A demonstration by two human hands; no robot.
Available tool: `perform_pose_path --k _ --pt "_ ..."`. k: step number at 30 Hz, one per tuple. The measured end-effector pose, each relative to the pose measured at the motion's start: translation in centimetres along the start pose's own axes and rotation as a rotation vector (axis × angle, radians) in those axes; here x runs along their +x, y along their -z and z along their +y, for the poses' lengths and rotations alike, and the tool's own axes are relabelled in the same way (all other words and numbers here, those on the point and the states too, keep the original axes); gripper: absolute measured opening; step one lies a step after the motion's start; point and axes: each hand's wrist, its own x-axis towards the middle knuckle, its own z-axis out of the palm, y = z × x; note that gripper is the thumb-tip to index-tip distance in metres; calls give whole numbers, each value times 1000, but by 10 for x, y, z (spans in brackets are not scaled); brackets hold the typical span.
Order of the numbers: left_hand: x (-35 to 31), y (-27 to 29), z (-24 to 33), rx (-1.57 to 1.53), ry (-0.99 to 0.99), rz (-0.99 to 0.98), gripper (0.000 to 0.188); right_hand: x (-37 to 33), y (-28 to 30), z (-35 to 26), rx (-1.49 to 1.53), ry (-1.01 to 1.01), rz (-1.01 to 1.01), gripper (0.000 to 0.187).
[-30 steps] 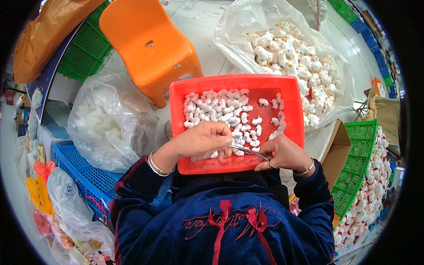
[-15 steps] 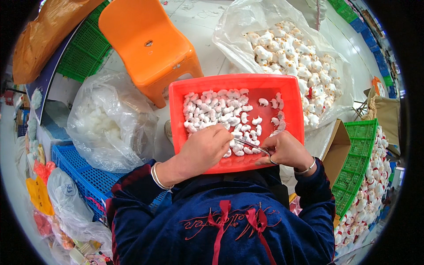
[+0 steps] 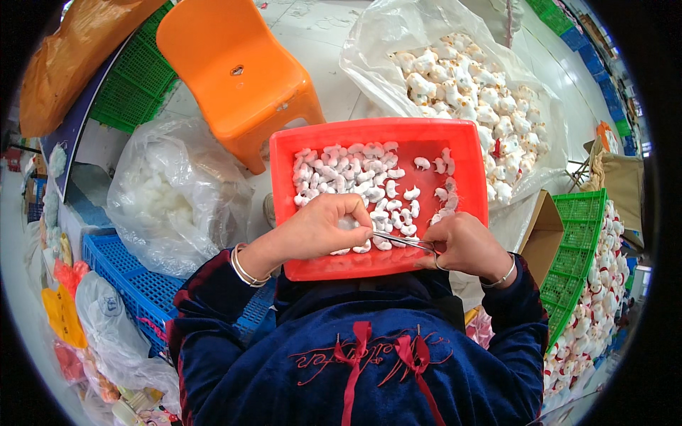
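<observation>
A red plastic tray [image 3: 463, 153] sits at my lap. Many small white curved plush pieces [image 3: 349, 170] lie in it, heaped at the left and sparser along the right wall. In my right hand [image 3: 465, 245] is a pair of metal forceps [image 3: 403, 241] with scissor-like handles, its fingers closed round the loops. The forceps point left over the tray's near part. My left hand [image 3: 312, 228] is closed in a pinch at their tip. Something whitish shows within its curled fingers, too hidden to name.
An orange plastic stool [image 3: 238, 74] stands beyond the tray, left of a clear bag [image 3: 369, 53] of white plush bodies [image 3: 490, 106]. Left are a bag of stuffing [image 3: 160, 199] and a blue crate [image 3: 131, 273]. A green crate [image 3: 577, 248] and cardboard box [image 3: 543, 231] flank my right.
My left hand has turned and dropped a little, its fingers now curled at the forceps' tip. The forceps lie more level, and my right hand has shifted slightly right.
</observation>
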Motion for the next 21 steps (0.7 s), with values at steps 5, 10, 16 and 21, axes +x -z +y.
perform_pose_path --k 5,10,16,21 --pt "-3 -1 11 247 -149 118 9 -1 5 0 159 -59 -65 37" --pt "-6 -6 9 411 -173 194 11 0 1 0 236 -71 -88 40" --pt "-22 24 1 394 -58 374 8 -12 8 15 153 -155 -73 41" --pt "-3 5 11 361 -285 264 22 -9 12 11 204 -178 -89 42"
